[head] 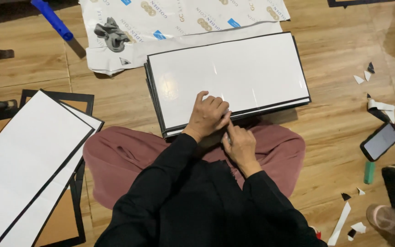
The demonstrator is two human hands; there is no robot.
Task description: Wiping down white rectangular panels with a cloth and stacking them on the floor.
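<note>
I see a stack of white boards with black edges (234,73) lying on the wooden floor (334,132) at twelve o'clock from my lap; how many boards are in it I cannot count from the edges. My left hand (206,116) lies flat on the stack's near edge, fingers curled down, its grip closed on nothing I can make out. My right hand (239,144) sits just at five o'clock from it, touching it, fingers pinched narrow at that same edge; whether it holds something I cannot tell. At nine o'clock lie at least two more white boards (24,164) over black frames. One phone (380,141) rests at three o'clock, with one green tube (370,172) beside it. One blue tube (53,19) lies at eleven o'clock beside a printed white wrapper (179,20) with one grey rag (110,33) on it.
</note>
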